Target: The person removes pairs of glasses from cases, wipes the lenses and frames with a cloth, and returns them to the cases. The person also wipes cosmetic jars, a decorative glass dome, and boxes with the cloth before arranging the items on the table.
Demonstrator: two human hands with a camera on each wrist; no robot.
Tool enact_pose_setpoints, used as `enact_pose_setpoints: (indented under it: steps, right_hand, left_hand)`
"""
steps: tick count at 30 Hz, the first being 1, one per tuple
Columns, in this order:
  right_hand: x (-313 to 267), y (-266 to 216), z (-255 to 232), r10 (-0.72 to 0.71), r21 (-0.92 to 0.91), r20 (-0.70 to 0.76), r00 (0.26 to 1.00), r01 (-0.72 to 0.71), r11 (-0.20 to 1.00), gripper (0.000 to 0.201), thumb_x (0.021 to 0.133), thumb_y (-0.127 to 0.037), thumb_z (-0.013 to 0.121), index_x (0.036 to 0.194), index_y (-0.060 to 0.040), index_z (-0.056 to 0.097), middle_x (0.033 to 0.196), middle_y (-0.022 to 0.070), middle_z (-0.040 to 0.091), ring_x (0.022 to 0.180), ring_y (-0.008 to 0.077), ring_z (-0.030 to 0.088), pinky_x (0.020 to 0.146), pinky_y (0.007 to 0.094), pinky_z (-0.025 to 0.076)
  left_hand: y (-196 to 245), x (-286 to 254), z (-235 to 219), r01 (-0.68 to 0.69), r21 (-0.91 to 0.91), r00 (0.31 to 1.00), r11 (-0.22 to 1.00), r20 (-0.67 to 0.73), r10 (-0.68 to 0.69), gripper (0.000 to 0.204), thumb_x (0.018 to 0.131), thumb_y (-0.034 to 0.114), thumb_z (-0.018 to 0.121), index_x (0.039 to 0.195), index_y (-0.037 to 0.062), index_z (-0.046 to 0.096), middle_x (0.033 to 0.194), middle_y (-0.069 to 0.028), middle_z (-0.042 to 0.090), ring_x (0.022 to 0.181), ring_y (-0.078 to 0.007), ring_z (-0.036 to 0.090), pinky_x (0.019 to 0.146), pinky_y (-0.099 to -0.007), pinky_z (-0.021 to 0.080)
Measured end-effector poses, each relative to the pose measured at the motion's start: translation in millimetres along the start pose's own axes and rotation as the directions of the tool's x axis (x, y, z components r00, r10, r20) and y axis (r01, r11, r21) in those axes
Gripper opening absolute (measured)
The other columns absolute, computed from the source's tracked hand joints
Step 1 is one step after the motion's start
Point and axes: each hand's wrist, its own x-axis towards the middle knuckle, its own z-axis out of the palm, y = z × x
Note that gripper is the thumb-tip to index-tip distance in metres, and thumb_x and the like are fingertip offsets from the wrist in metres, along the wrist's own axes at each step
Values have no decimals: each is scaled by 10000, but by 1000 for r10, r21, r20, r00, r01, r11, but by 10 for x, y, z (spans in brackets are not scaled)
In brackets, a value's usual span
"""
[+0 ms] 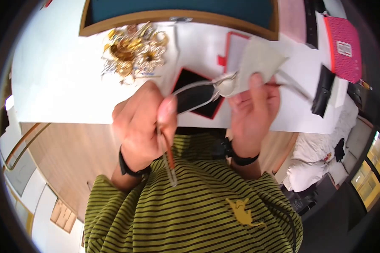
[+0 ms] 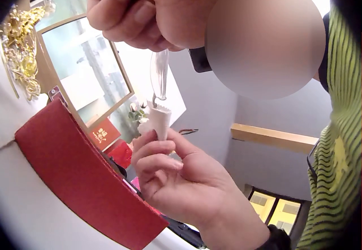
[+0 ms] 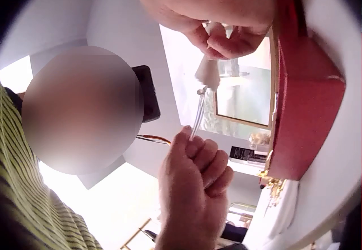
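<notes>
The left hand's [image 1: 141, 122] fingers grip 1 end of the clear glasses [image 1: 217, 87] above a red-edged box [image 1: 188, 76]; the right hand's [image 1: 256, 111] pinch a pale cloth [image 1: 261, 59] around 1 lens. Uneven pressure could bend the frame. Beyond lie a gold-toned heap [image 1: 133, 50] and wood-framed case [image 1: 131, 19]; the box obstructs setting down.

The glasses [image 1: 217, 87] look like clear, glossy plastic, the cloth [image 1: 257, 61] matt, and the trinkets [image 1: 135, 52] shiny metal.

Blurred cloth [image 1: 259, 61] hides part of glasses [image 1: 218, 87]; blue panel [image 1: 181, 9] cut by top edge; label [image 1: 344, 49] illegible.
</notes>
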Motion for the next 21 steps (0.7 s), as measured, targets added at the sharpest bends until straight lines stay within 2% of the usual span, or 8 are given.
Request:
enact_pose_setpoints:
  steps: [2, 4, 6, 8, 10, 12, 16, 21]
  right_hand:
    - [-12, -10, -18, 96, 216, 32, 995, -100, 971, 221, 906, -82, 564, 1112, -20, 511, 901, 70, 631, 574, 85, 499, 463, 236, 335]
    - [12, 9, -118, 241, 419, 205, 949, -308, 854, 233, 912, -121, 573, 1120, -31, 517, 940, 63, 627, 662, 104, 537, 519, 251, 358]
    - [-48, -68, -20, 317, 361, 162, 934, -355, 862, 213, 911, -123, 571, 1103, -34, 547, 978, 43, 625, 792, 112, 561, 580, 260, 375]
    - [-78, -79, -50, 322, 335, 190, 927, -370, 867, 191, 906, -102, 565, 1086, -38, 559, 983, 42, 626, 785, 117, 559, 584, 265, 377]
    - [-48, -58, -113, 285, 322, 219, 933, -345, 882, 184, 892, -61, 569, 1073, -29, 570, 981, 50, 629, 774, 115, 544, 590, 275, 379]
    - [-53, -11, -147, 129, 277, 252, 959, -200, 940, 214, 875, -23, 578, 1088, -13, 565, 986, 57, 631, 764, 113, 525, 590, 284, 381]
    - [-101, -132, -17, 2, 132, 124, 992, -19, 991, 192, 844, 30, 589, 1035, 21, 588, 884, 69, 638, 676, 91, 507, 557, 252, 371]
    - [-74, -118, -30, -16, 125, 128, 992, 0, 992, 194, 829, 39, 601, 1023, 39, 595, 874, 78, 647, 630, 77, 506, 503, 224, 353]
  left_hand:
    - [-16, -16, 44, -29, -40, 1000, 999, 1, 29, 225, 846, 35, 575, 651, -3, 469, 578, -95, 383, 433, -251, 420, 410, -335, 328]
    - [-11, -29, 62, -32, -38, 999, 999, 2, 32, 242, 865, 56, 549, 645, 0, 464, 575, -93, 389, 427, -247, 416, 405, -334, 318]
    - [-4, -12, 63, -48, -36, 999, 998, -25, 48, 267, 890, 78, 517, 643, -2, 455, 573, -92, 392, 419, -239, 407, 399, -331, 304]
    - [-37, -26, 53, -8, -60, 1000, 998, -21, 7, 277, 904, 84, 503, 648, -7, 451, 573, -91, 395, 414, -233, 397, 394, -328, 296]
    - [-49, -12, 52, -12, -49, 1000, 999, -16, 11, 281, 909, 86, 500, 652, -11, 443, 574, -91, 393, 413, -229, 391, 393, -323, 297]
    - [-76, -21, 48, -34, -85, 999, 996, -23, 32, 278, 911, 88, 502, 657, -7, 440, 574, -92, 392, 414, -229, 390, 392, -320, 300]
    - [-100, -12, 41, -45, -69, 999, 997, -33, 42, 269, 903, 91, 519, 664, -2, 435, 580, -94, 389, 421, -233, 400, 393, -320, 303]
    - [-85, 9, 24, -58, -82, 998, 995, -22, 56, 249, 880, 67, 539, 664, -3, 438, 585, -94, 388, 425, -239, 404, 395, -324, 303]
